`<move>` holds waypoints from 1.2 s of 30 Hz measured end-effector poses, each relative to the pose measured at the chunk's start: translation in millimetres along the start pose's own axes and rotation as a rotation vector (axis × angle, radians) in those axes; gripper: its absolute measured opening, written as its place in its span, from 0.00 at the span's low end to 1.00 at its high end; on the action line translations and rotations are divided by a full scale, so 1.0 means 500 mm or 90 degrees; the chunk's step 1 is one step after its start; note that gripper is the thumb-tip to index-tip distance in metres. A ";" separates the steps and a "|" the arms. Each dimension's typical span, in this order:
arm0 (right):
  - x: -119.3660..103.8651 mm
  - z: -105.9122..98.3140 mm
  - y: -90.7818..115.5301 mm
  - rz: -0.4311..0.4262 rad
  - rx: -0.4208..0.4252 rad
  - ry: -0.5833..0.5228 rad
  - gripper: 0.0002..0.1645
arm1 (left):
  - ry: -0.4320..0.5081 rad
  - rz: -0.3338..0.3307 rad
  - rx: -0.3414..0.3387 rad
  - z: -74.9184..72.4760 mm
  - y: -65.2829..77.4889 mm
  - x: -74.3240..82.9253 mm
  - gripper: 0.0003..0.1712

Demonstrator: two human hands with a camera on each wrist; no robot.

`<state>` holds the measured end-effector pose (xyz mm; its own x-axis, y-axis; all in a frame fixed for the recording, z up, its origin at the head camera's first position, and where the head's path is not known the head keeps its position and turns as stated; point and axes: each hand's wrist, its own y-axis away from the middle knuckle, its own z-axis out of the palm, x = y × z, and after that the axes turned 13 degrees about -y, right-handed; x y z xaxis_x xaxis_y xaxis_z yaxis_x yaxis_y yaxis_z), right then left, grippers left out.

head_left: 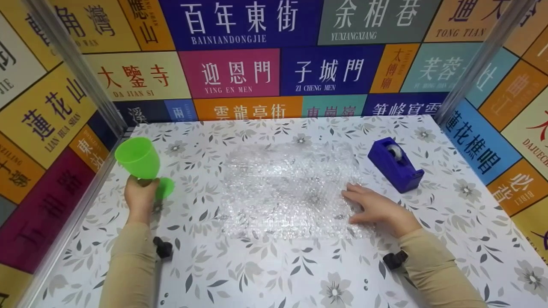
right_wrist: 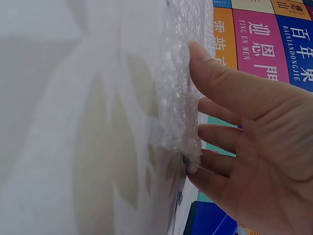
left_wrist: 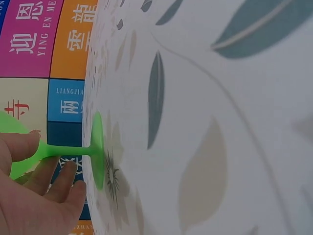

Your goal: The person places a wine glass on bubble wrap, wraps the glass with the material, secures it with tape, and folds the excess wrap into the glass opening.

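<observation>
A bright green goblet [head_left: 139, 159] is at the left of the table, bowl up. My left hand [head_left: 139, 197] grips it just below the bowl. In the left wrist view, thumb and fingers wrap the top of the stem [left_wrist: 68, 150], and the round foot [left_wrist: 98, 152] is close to the tabletop. A sheet of clear bubble wrap [head_left: 282, 192] lies flat in the middle of the table. At its right edge rests my right hand [head_left: 379, 209], fingers spread and relaxed. The right wrist view has the fingertips against the border of the bubble wrap [right_wrist: 177, 83].
A blue tape dispenser [head_left: 394, 164] with a roll of clear tape [head_left: 394, 152] stands to the right, beyond the right hand. The floral-patterned table [head_left: 257, 273] is bounded at the back and sides by colourful panels of street names [head_left: 231, 72].
</observation>
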<state>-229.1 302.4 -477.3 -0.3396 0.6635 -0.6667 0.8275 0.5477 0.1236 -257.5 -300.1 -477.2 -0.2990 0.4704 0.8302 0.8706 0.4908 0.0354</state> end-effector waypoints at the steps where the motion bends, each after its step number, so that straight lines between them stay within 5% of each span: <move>1: 0.000 0.000 0.000 -0.002 0.001 0.002 0.51 | 0.001 0.000 0.003 0.001 -0.001 -0.001 0.34; 16: 0.002 0.001 -0.001 -0.005 -0.004 0.009 0.51 | -0.071 0.024 0.013 0.010 -0.003 -0.001 0.30; 36: 0.005 0.002 0.001 0.007 0.008 -0.007 0.51 | -0.066 0.027 -0.010 0.023 0.013 0.020 0.31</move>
<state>-229.2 303.6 -479.8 -0.3257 0.6642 -0.6729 0.8366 0.5340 0.1221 -259.5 -283.6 -475.0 -0.3000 0.5637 0.7696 0.8892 0.4574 0.0117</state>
